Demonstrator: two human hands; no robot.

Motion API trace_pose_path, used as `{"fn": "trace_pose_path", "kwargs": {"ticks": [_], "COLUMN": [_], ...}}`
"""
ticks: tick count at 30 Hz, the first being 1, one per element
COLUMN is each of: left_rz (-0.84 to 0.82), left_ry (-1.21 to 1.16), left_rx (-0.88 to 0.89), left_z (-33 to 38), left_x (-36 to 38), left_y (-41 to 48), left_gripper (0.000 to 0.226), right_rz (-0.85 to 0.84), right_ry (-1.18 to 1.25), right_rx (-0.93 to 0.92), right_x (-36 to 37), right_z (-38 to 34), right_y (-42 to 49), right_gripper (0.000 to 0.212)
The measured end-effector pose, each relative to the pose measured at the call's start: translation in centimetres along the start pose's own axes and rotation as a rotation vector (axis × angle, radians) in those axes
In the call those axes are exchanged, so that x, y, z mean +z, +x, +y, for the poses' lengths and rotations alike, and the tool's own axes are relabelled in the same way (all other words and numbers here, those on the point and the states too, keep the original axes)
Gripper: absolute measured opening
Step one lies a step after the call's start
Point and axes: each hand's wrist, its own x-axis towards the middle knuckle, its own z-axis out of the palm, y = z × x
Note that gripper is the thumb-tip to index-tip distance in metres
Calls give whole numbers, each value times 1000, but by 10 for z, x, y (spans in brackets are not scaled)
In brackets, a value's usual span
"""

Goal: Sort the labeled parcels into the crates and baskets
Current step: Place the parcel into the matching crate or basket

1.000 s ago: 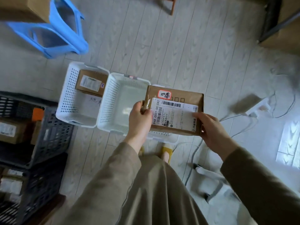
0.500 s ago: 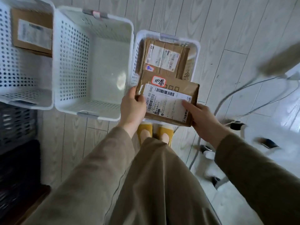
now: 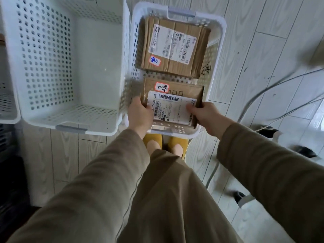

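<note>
Now the parcel (image 3: 172, 104) has come down from above the baskets, where I held it a second ago. It sits low inside the right basket (image 3: 219, 20), at the near end.

Grip: my left hand (image 3: 140, 114) clasps its left edge. My right hand (image 3: 208, 114) pinches its right edge, thumb on the shipping label. Neither has let go, and I cannot tell whether it rests on the floor of the basket.

Judgement: this placement is all but done, with only the release outstanding.

Contents: the right basket also holds a second cardboard parcel (image 3: 173, 48) at its far end, just beyond mine. In the middle basket (image 3: 43, 58), alongside, I see only its bare floor and perforated walls.
</note>
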Motion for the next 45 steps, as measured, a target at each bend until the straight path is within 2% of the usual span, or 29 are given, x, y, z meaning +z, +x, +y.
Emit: {"fn": "trace_pose_path", "kwargs": {"ticks": [11,14,19,33,39,43,45], "left_rz": [-21,3,73,62,27,23,12], "left_ry": [-2,-7,21,53,20,-1,-6], "left_rx": [72,81,107,89,78,81,81], "left_z": [-11,-12,-12,-7,0,15,23], "left_x": [16,17,14,15,5,-11,-22], "left_y": [27,25,27,44,34,14,1], "left_gripper": [18,19,20,21,24,25,25], "right_rz": [29,13,16,63,91,122,129], "right_ry": [6,26,27,7,-72,-127,-152], "right_rx": [33,24,-8,23,2,-29,-40], "right_x": [9,9,14,19,7,-5,-9], "right_z": [7,9,-1,-18,-26,-46,-58], "right_y": [35,33,31,35,15,-11,-27], "right_gripper": [20,14,22,26,14,35,39]}}
